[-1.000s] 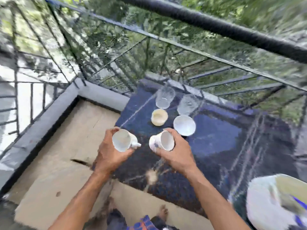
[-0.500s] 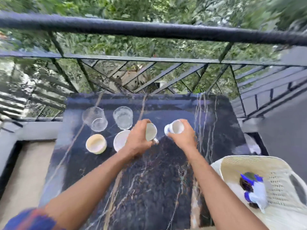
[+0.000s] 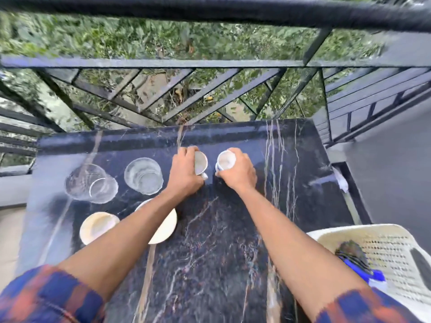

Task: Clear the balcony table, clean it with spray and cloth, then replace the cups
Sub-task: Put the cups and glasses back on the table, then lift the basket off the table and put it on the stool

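from the head view we see the left hand with its fingers curled round a white cup, whose mouth tips toward the right and whose handle pokes out below the fingers. just beside it, the right hand grips a blue-marked cup from the side, mouth up and slightly tilted. both cups are held low over the far middle of the dark marble table, close together but apart; we cannot tell whether either base touches the stone. to the left of the left hand two clear glass tumblers stand side by side on the table. nearer to us sits a cream bowl, and beside it a white bowl is partly hidden under the left forearm. a black metal railing runs behind the table, with greenery below it. at the lower right stands a white plastic chair, and on its seat lies a blurred blue-and-white object, perhaps the spray bottle. plaid sleeves frame the bottom edge.
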A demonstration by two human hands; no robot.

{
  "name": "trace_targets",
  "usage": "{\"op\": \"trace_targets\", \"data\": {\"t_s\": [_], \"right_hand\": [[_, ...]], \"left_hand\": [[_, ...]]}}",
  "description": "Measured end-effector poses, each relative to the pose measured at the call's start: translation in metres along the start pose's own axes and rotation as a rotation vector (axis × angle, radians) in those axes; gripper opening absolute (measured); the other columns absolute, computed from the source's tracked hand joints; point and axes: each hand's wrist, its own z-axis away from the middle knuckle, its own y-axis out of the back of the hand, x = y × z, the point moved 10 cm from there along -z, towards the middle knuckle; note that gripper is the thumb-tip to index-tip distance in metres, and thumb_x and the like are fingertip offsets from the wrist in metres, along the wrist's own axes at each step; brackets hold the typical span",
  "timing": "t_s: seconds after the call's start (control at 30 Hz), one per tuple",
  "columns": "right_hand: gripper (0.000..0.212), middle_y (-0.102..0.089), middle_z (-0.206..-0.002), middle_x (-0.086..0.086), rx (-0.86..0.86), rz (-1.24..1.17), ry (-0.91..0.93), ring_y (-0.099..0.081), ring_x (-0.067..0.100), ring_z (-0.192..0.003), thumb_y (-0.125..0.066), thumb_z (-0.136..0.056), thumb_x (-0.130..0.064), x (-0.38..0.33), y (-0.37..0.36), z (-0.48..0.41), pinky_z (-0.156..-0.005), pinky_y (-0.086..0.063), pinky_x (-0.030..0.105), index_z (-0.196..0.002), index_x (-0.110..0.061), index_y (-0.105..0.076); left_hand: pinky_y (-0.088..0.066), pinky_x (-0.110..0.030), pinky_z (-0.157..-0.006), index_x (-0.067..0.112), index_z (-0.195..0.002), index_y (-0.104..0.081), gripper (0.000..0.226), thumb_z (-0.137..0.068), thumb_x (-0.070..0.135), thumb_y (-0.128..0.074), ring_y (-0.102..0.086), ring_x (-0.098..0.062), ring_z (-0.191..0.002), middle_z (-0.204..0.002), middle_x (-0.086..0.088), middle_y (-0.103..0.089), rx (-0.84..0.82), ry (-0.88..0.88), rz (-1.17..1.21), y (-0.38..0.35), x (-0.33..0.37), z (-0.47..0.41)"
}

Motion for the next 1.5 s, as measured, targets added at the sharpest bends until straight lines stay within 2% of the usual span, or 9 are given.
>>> {"op": "trace_targets", "data": {"t_s": [0.27,0.4,0.67,0.83,1.03,1.17,1.33,1.43,1.5], "right_hand": [[0.103,-0.048,-0.143,0.001,-0.068,0.006,-0.015,-0.049,0.032,-0.133,-0.090,-0.070,-0.037,0.003,0.002,0.006,-0.096,-0.045,0.047,-0.153,-0.041,-0.029],[0.086,-0.051,-0.138,0.000,-0.017,-0.079,-0.002,-0.052,0.027,-0.127,-0.086,-0.072,-0.045,0.007,0.033,0.024,-0.095,-0.048,0.043,-0.146,-0.038,-0.042],[0.041,-0.065,-0.116,-0.009,0.030,-0.216,0.064,-0.063,0.017,-0.111,-0.076,-0.082,-0.055,0.017,0.121,0.097,-0.094,-0.049,0.039,-0.117,-0.036,-0.066],[0.036,-0.068,-0.091,-0.014,-0.025,-0.318,0.182,-0.059,0.003,-0.073,-0.077,-0.073,-0.060,0.031,0.185,0.154,-0.084,-0.052,0.035,-0.102,-0.039,-0.070],[0.035,-0.071,-0.093,-0.009,0.087,-0.268,0.208,-0.063,0.005,-0.078,-0.077,-0.077,-0.057,0.133,0.277,0.181,-0.086,-0.052,0.036,-0.104,-0.035,-0.071],[0.069,-0.069,-0.105,-0.009,0.183,-0.088,0.071,-0.068,0.020,-0.102,-0.065,-0.060,-0.073,0.243,0.309,0.173,-0.097,-0.052,0.042,-0.118,-0.036,-0.066],[0.086,-0.052,-0.146,0.008,0.119,0.053,-0.089,-0.053,0.034,-0.130,-0.070,-0.069,-0.064,0.358,0.297,0.165,-0.108,-0.043,0.049,-0.145,-0.034,-0.042],[0.094,-0.053,-0.149,0.007,0.022,0.020,-0.141,-0.054,0.034,-0.131,-0.065,-0.065,-0.070,0.411,0.275,0.155,-0.107,-0.045,0.051,-0.147,-0.033,-0.038],[0.079,-0.062,-0.139,0.006,-0.017,-0.012,-0.163,-0.060,0.034,-0.123,-0.064,-0.070,-0.066,0.418,0.264,0.156,-0.102,-0.048,0.047,-0.140,-0.032,-0.047]], "left_hand": [[-0.040,-0.046,-0.108,0.021,-0.145,-0.039,0.086,-0.069,0.018,-0.079,-0.038,-0.037,-0.133,-0.144,-0.014,-0.038,0.028,-0.036,-0.070,0.008,0.012,0.007],[-0.038,-0.049,-0.109,0.023,-0.141,-0.043,0.079,-0.069,0.012,-0.073,-0.034,-0.037,-0.139,-0.150,-0.016,-0.035,0.139,-0.131,-0.098,0.029,0.035,0.028],[-0.055,-0.039,-0.082,0.023,-0.105,-0.062,0.028,-0.078,0.026,-0.064,-0.065,-0.017,-0.078,-0.104,0.002,-0.063,0.167,-0.117,0.264,0.045,0.069,0.090],[-0.057,-0.036,-0.081,0.029,-0.088,-0.064,0.009,-0.081,0.025,-0.069,-0.065,-0.009,-0.072,-0.081,0.011,-0.070,0.129,-0.007,0.403,0.024,0.096,0.140],[-0.057,-0.036,-0.081,0.021,-0.096,-0.067,0.015,-0.083,0.024,-0.073,-0.065,-0.011,-0.073,-0.086,0.005,-0.072,0.035,0.079,0.429,-0.042,0.144,0.200],[-0.056,-0.033,-0.077,0.023,-0.105,-0.063,0.032,-0.079,0.038,-0.075,-0.065,-0.015,-0.086,-0.099,0.000,-0.070,0.018,0.195,0.504,-0.091,0.161,0.243],[-0.059,-0.048,-0.085,0.024,-0.123,-0.055,0.056,-0.075,0.043,-0.077,-0.066,-0.016,-0.095,-0.113,-0.007,-0.068,-0.076,0.385,0.573,-0.147,0.164,0.280],[-0.057,-0.036,-0.075,0.022,-0.122,-0.054,0.047,-0.081,0.030,-0.075,-0.069,-0.015,-0.094,-0.114,-0.007,-0.071,-0.132,0.425,0.551,-0.177,0.180,0.304],[-0.052,-0.034,-0.081,0.022,-0.125,-0.052,0.050,-0.078,0.031,-0.068,-0.068,-0.020,-0.101,-0.116,-0.001,-0.069,-0.112,0.416,0.412,-0.178,0.186,0.309]]}}
